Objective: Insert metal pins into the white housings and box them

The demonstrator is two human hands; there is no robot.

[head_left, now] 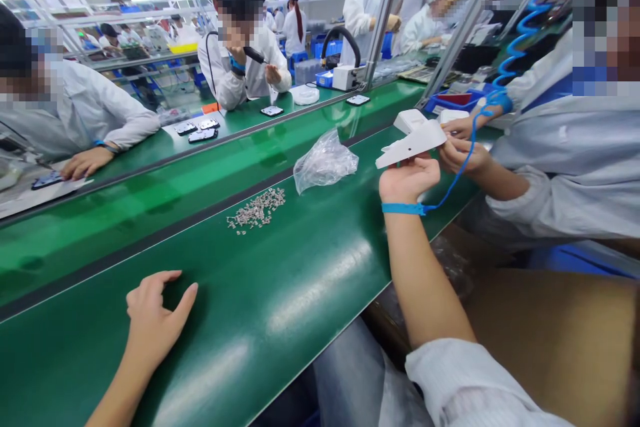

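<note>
Over at the near edge, the left hand [153, 320] rests on the green bench top [280, 293], fingers loosely curled and holding nothing. Just beyond lies a scatter of small metal parts [256, 209], then a crumpled clear bag [325, 161]. Further right, the right hand [407, 179], blue wrist strap [403, 209] on, grips a white plastic piece [411, 144] raised above the bench, beside a co-worker's hand [463, 155].

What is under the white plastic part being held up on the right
The right hand holds the white plastic part from below, with the green bench beneath. A co-worker's hand touches its far end. Its underside is hidden.
</note>
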